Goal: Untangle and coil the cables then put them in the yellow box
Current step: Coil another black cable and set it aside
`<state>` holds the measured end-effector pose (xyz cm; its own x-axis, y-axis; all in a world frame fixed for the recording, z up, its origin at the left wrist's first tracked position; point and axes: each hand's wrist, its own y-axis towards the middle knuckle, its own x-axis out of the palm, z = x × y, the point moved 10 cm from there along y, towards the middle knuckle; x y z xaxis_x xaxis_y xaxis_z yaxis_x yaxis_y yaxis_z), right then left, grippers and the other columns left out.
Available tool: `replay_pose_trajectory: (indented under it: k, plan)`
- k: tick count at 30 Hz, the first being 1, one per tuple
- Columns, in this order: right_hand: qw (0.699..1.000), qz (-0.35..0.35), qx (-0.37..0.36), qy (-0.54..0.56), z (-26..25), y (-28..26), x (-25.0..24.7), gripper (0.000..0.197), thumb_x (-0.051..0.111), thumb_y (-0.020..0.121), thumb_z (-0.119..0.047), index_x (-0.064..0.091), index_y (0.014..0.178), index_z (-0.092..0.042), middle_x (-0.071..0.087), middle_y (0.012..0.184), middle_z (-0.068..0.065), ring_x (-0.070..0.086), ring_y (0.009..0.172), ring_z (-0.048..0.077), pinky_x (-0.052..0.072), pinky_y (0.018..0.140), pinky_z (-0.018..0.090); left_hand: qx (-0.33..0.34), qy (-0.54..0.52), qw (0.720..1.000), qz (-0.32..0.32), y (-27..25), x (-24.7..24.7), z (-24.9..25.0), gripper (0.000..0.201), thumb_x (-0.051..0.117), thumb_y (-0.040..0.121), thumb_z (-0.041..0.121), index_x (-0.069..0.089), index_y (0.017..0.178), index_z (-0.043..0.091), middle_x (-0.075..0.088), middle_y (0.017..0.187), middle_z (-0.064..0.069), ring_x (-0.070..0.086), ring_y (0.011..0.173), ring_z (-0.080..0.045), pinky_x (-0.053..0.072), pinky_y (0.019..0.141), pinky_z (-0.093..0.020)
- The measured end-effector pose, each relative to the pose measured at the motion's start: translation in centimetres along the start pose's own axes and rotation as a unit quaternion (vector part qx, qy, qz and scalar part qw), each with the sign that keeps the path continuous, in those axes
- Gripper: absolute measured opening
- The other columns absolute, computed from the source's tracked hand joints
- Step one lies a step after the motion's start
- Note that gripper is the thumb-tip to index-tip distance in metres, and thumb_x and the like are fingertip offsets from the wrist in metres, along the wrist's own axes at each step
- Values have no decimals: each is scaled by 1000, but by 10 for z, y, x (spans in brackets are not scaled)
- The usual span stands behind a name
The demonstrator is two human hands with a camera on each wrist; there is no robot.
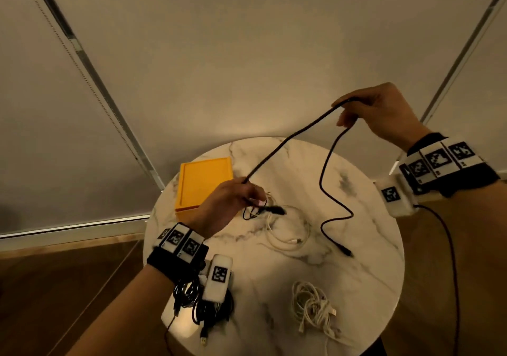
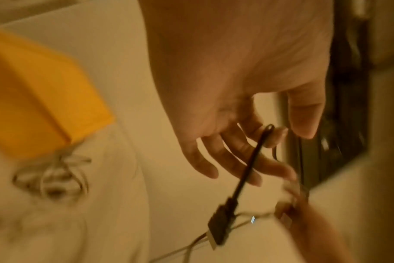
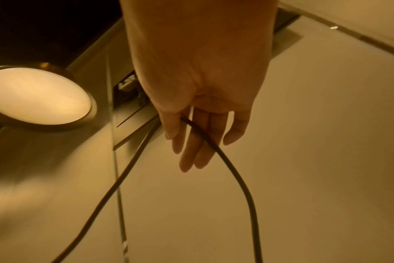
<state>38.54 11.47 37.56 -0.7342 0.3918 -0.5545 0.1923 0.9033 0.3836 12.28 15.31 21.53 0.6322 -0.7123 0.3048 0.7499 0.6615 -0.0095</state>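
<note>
A long black cable (image 1: 288,138) stretches taut from my left hand (image 1: 241,193) up to my raised right hand (image 1: 347,110). From there it hangs down in a wavy line to a plug (image 1: 346,252) lying on the table. My left hand pinches the cable just above the table; a short tail with a black plug (image 2: 223,224) dangles below its fingers (image 2: 247,156). My right hand (image 3: 191,135) pinches the black cable (image 3: 234,170) between thumb and fingers. The yellow box (image 1: 204,185) stands open at the back left, seen blurred as the yellow box (image 2: 34,106) in the left wrist view.
On the round marble table (image 1: 370,273) a loose white cable (image 1: 288,232) lies in the middle, partly under my left hand. A tangled white bundle (image 1: 312,309) sits at the front. A black bundle (image 1: 203,300) lies at the front left edge, under my left wrist.
</note>
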Motion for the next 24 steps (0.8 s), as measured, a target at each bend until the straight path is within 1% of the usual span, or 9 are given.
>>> replay_pose_trajectory:
  k: [3,7,10,12,14,16,18,22,24]
  plan:
    - [1000,-7,23,-5,23,3,-3,17,56,94,-5,73,97,-5,74,72,-2,67,61,11,57,71,25,14,-231,973,-5,-4,2,7,29,76,76,28,50,71,17,38,62,3,44,55,-14,47,65,-29]
    - [996,-33,40,-78,35,8,12,19,56,94,-11,74,91,-14,73,76,3,67,66,15,54,71,26,44,-246,967,43,0,0,29,28,83,70,34,62,74,16,28,51,8,20,41,-7,28,41,-19]
    - [990,-66,62,-112,42,17,24,28,48,98,-13,71,82,-10,70,70,6,63,65,21,50,70,34,81,-232,966,87,4,1,52,28,72,74,45,68,67,19,35,43,7,30,40,-6,30,44,-19]
    - [989,-64,57,-117,44,24,29,34,43,100,-14,67,76,-11,66,65,8,60,63,24,47,66,34,85,-210,969,101,6,7,62,41,55,82,50,58,55,20,33,41,6,30,42,-8,33,49,-22]
    - [984,-74,64,-149,50,28,35,35,41,101,-14,64,75,-11,64,67,8,59,66,27,45,61,30,83,-196,972,99,7,11,66,47,46,88,48,50,51,19,28,42,7,24,41,-7,26,46,-21]
    - [970,-118,90,-191,59,28,46,30,42,99,-14,63,78,-13,67,77,9,60,71,26,44,59,26,77,-213,970,91,8,11,66,42,43,92,43,51,59,18,28,47,8,23,41,-6,19,45,-21]
    - [952,-171,100,-234,59,25,63,19,49,98,-19,65,89,-13,68,90,9,59,78,24,45,64,29,72,-235,966,84,11,10,68,33,40,96,35,54,71,17,33,53,8,27,43,-5,22,43,-19]
    - [956,-212,13,-204,9,28,107,21,66,90,-30,67,103,-15,69,96,2,62,86,20,50,80,37,75,-180,979,58,25,19,81,22,35,100,22,53,92,12,45,62,8,38,49,-4,37,49,-18]
    - [956,-227,-5,-185,-10,29,129,27,70,87,-28,65,109,-15,70,98,2,63,86,18,49,78,31,80,-164,983,24,31,27,89,16,41,98,15,54,100,8,46,65,8,38,52,-5,36,53,-19]
